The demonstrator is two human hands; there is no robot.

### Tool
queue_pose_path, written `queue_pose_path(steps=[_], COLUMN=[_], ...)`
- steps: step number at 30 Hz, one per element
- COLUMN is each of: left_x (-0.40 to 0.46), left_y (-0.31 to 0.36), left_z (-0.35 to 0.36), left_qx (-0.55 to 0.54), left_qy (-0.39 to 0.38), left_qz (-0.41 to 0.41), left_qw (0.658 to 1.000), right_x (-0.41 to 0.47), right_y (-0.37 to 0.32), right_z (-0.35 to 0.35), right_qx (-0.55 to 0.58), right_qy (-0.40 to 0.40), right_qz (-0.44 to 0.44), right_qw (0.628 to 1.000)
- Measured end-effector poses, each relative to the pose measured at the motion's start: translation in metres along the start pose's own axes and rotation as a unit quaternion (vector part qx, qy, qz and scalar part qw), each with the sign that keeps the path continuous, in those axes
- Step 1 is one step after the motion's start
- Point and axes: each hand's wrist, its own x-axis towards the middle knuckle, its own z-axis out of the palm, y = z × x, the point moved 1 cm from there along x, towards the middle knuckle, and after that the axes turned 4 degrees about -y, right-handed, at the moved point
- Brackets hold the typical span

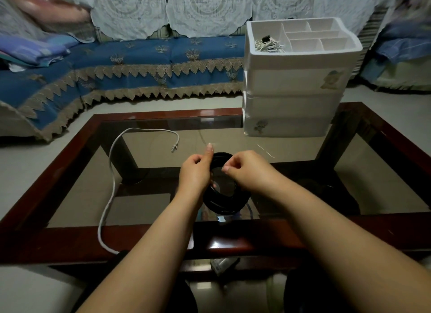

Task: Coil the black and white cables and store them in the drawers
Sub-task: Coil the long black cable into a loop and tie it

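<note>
Honestly, risky: black cable [222, 202] coil gripped by left hand [195, 172], right hand [245, 170] pinching near its top, could spring loose above table [224, 242] near edge.

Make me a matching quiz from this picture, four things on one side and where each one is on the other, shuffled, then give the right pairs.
Things
1. black cable coil
2. white cable
3. white drawer unit
4. thin wire tie

Places
A. lying loose on the left part of the glass table
B. standing at the table's far right
C. held between the left hand and right hand
D. lying on the glass just in front of the drawers

Pairs: 1-C, 2-A, 3-B, 4-D
</note>
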Motion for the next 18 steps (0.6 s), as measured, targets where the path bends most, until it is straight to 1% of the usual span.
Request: queue_pose_path(steps=[4, 7, 8, 10, 11, 12, 13, 15, 17, 18], left_x=[-0.003, -0.002, -0.002, -0.002, -0.004, -0.005, -0.007, -0.010, -0.012, -0.014], left_y=[0.002, 0.003, 0.005, 0.008, 0.010, 0.011, 0.011, 0.011, 0.012, 0.013], left_z=[0.001, 0.000, -0.001, -0.001, -0.002, -0.002, -0.002, -0.001, -0.001, 0.000], left_qx=[0.000, -0.003, -0.004, -0.001, 0.004, 0.008, 0.007, -0.008, -0.005, 0.000], left_qy=[-0.011, -0.018, -0.026, -0.049, -0.066, -0.087, -0.112, -0.155, -0.178, -0.185], left_qz=[-0.002, -0.005, -0.004, 0.004, 0.007, 0.007, 0.005, 0.000, 0.004, 0.009], left_qw=[1.000, 1.000, 1.000, 0.999, 0.998, 0.996, 0.994, 0.988, 0.984, 0.983], right_x=[-0.005, -0.008, -0.007, -0.004, -0.001, 0.002, 0.004, 0.008, 0.009, 0.009], right_y=[-0.001, 0.000, 0.001, 0.004, 0.007, 0.009, 0.011, 0.016, 0.023, 0.026], right_z=[-0.002, -0.008, -0.011, -0.018, -0.021, -0.025, -0.028, -0.032, -0.033, -0.032], right_qx=[0.031, 0.002, -0.016, -0.041, -0.041, -0.026, 0.003, 0.070, 0.096, 0.099], right_qy=[-0.023, -0.026, -0.015, 0.035, 0.059, 0.062, 0.036, -0.068, -0.177, -0.212], right_qz=[0.006, -0.008, -0.011, -0.022, -0.033, -0.045, -0.053, -0.051, -0.041, -0.035], right_qw=[0.999, 1.000, 1.000, 0.998, 0.997, 0.997, 0.998, 0.994, 0.979, 0.972])
